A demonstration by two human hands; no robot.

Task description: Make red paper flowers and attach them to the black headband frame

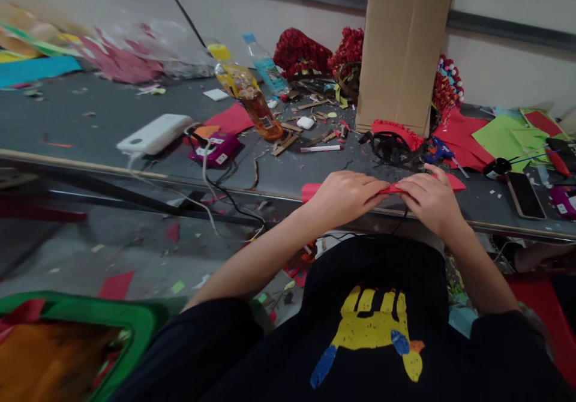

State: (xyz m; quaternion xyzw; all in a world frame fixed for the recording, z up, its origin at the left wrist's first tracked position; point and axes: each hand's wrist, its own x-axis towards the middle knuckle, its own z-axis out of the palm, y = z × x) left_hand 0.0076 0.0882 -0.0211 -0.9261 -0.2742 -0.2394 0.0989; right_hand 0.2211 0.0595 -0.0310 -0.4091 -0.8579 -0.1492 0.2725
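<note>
Over the table's front edge, my left hand [346,195] and my right hand [429,201] close on a red paper sheet [311,192] that looks folded or rolled lengthwise. Its left end sticks out past my left hand, and a pointed end shows beyond my right. The fingertips of both hands almost meet along its middle, where they hide most of the paper. Just behind my hands stands a black wheel-like piece with a red fringed top [396,143]. A blue glue gun [438,149] lies right of that piece.
A cardboard sheet [405,48] leans on the wall. Left stand a tea bottle [258,105], a water bottle [267,69], a purple power strip [218,150] and a white power bank [155,133] with cables. A phone [525,195] lies right. A green bin [144,324] is on the floor.
</note>
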